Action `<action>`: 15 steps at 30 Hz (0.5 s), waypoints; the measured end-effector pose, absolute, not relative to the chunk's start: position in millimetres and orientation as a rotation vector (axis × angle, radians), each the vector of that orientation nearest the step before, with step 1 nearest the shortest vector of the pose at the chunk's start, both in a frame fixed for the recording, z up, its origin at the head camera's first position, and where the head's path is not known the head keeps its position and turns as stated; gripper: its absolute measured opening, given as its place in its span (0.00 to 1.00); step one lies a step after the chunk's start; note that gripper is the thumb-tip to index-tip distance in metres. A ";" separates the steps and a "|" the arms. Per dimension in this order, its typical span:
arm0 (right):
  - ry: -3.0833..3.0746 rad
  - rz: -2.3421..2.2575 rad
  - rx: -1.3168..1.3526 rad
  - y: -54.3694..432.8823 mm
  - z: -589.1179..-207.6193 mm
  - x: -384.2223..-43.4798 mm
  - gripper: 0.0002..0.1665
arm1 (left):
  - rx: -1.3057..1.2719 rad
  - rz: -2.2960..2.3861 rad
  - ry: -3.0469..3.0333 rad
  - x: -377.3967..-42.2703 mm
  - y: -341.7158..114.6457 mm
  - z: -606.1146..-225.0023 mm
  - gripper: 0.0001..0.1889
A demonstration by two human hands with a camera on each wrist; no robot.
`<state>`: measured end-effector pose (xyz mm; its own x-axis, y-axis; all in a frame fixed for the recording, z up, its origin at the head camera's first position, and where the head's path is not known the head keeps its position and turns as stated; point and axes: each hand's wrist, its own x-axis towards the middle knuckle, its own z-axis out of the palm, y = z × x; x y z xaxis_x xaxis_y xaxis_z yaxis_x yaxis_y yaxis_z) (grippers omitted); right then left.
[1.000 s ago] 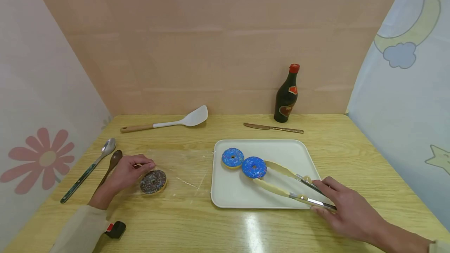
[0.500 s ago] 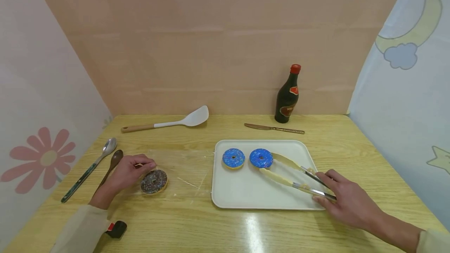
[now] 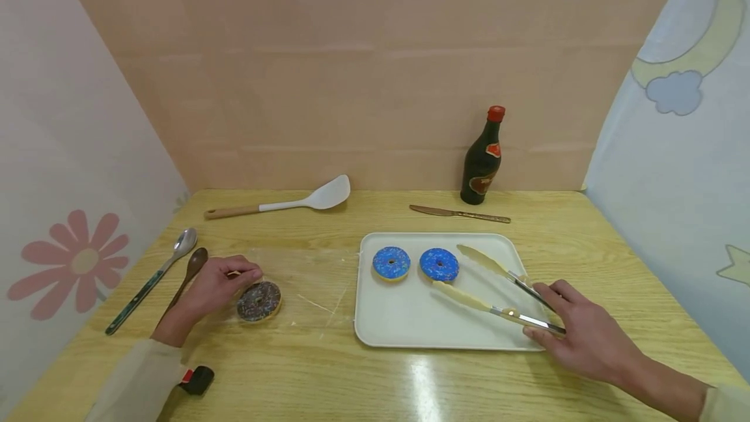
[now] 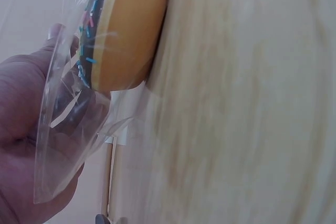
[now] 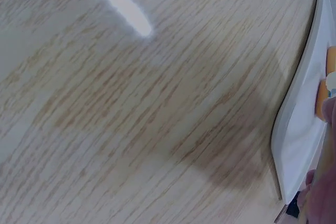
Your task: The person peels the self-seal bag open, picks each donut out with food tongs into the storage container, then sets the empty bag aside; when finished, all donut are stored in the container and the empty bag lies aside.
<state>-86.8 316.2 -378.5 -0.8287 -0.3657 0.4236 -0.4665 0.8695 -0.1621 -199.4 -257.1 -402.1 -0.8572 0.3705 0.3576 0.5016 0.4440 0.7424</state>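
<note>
My left hand [image 3: 218, 288] pinches the edge of a clear plastic bag [image 3: 310, 279] lying on the table. A chocolate-iced donut [image 3: 266, 311] with sprinkles rests at that edge, just under the fingertips; the left wrist view shows the plastic [image 4: 44, 177] around the donut's [image 4: 131, 40] iced side. My right hand [image 3: 586, 340] grips metal tongs [image 3: 465, 296] with cream tips, spread apart over the white tray [image 3: 392, 321]. Two blue-iced donuts [image 3: 433, 271] lie side by side on the tray with a gap between them. The tong tips stand at the right-hand donut, nothing held between them.
A white spatula [image 3: 331, 193] with a wooden handle lies at the back left. A knife [image 3: 463, 213] and a dark bottle [image 3: 482, 165] are behind the tray. On the left lie a metal spoon [image 3: 155, 282] and a wooden spoon [image 3: 192, 266], partly behind the left forearm.
The tongs moved the right-hand blue donut back and right, away from the other one, then spread and drew off it. The left hand has stayed on the bag.
</note>
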 end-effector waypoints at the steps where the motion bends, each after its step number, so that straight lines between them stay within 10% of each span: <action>1: -2.654 0.373 0.615 315.0 -377.6 -86.9 0.39 | -0.774 -1.381 -2.547 -199.7 -257.1 -402.2 0.05; 15: -2.545 0.509 0.929 250.6 -372.8 -101.0 0.33 | -0.787 -1.377 -2.534 -194.8 -253.2 -395.1 0.05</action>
